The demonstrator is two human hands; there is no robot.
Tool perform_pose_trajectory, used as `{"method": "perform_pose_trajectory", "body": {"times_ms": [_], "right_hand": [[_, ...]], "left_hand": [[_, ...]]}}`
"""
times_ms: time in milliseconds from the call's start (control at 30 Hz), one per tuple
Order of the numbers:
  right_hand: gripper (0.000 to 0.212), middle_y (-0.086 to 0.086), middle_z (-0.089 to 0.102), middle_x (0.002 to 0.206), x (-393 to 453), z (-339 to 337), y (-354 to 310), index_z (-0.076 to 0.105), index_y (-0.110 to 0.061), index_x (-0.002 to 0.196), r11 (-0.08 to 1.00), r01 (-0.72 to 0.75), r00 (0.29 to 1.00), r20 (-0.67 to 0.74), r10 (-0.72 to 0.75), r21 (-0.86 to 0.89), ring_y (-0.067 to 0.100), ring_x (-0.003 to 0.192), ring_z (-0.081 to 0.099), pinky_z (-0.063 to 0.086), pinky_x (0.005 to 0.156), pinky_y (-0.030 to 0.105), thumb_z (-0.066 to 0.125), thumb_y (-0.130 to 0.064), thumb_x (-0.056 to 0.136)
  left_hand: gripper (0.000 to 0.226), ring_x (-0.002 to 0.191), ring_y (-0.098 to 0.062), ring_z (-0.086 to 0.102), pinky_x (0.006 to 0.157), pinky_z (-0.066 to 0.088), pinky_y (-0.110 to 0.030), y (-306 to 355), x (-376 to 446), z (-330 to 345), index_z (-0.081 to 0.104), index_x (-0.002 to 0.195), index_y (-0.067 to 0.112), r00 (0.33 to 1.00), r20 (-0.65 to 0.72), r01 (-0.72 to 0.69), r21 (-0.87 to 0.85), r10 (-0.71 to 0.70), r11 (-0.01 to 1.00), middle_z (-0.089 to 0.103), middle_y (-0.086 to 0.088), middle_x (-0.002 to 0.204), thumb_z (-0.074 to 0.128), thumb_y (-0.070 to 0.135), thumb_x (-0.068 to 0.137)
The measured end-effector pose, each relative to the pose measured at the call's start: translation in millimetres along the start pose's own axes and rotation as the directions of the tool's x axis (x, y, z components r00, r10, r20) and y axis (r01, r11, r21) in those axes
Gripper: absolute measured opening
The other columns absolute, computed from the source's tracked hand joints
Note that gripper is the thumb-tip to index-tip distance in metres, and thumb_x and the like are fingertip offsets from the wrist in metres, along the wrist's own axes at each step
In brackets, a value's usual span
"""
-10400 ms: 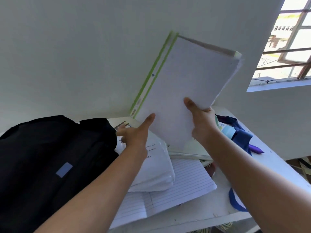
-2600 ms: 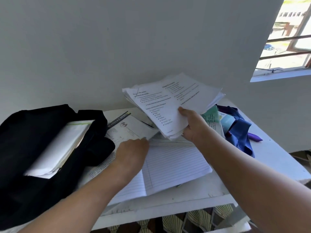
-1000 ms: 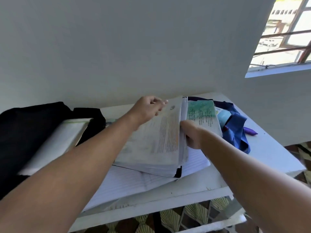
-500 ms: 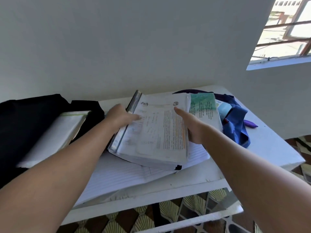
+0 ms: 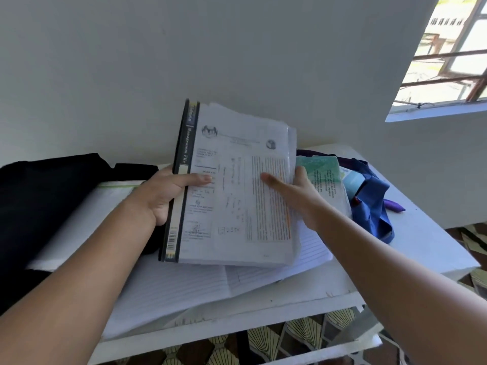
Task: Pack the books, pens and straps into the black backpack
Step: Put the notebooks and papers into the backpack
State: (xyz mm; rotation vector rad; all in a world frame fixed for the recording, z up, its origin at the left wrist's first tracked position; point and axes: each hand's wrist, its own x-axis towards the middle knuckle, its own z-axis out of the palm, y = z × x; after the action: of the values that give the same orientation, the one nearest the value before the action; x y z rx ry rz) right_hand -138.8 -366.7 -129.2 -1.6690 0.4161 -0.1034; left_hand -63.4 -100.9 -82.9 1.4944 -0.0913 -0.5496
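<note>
We held a thick file of papers (image 5: 237, 188) raised at the centre of the frame, our left hand (image 5: 168, 193) curled round its dark spine with the thumb on the top sheet, our right hand (image 5: 295, 191) gripping its right edge, thumb laid across the print. Below it an open lined notebook (image 5: 184, 288) lay on the white table (image 5: 421, 248). At right centre, partly behind our right hand, sat a green book (image 5: 321, 175), with a bunched blue strap (image 5: 374, 206) and a purple pen (image 5: 394, 206) beside it. The black backpack (image 5: 47, 201) lay at the left edge, cut off by the frame, a white book (image 5: 92, 214) with a green stripe resting in its opening. The top sheet's print was too blurred to read. A plain white wall rose behind, a barred window (image 5: 453, 56) showed at upper right, and patterned floor tiles (image 5: 276, 341) showed under the table.
</note>
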Motion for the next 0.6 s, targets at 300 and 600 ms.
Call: {"method": "perform_pose_trajectory", "body": {"times_ms": [300,600], "right_hand": [[0.047,0.005,0.080,0.110,3.2,4.5,-71.1,0.075,-0.015,0.116,0.930,0.305,0.948,0.033,-0.318,0.204,0.023,0.103,0.077,0.060,0.096,0.052,0.085,-0.036,0.075],[0.033,-0.006,0.079,0.111,12.4,13.4,-19.8,0.074,-0.029,0.117,0.939,0.342,0.936,0.071,-0.344,0.048,0.012,0.108,0.074,0.059,0.099,0.044,0.085,-0.030,0.085]], "left_hand": [[0.047,0.103,-0.022,0.074,0.086,0.061,-0.042,25.6,-4.2,7.3,0.071,0.117,0.011,0.867,-0.153,-0.466,0.083,0.474,0.881,0.078,-0.005,0.111,0.088,0.003,0.073],[0.057,0.105,-0.020,0.074,0.092,0.060,-0.046,-40.1,31.4,18.7,0.074,0.116,0.011,0.844,-0.254,-0.461,0.105,0.472,0.881,0.078,-0.003,0.110,0.096,0.019,0.064]]}}
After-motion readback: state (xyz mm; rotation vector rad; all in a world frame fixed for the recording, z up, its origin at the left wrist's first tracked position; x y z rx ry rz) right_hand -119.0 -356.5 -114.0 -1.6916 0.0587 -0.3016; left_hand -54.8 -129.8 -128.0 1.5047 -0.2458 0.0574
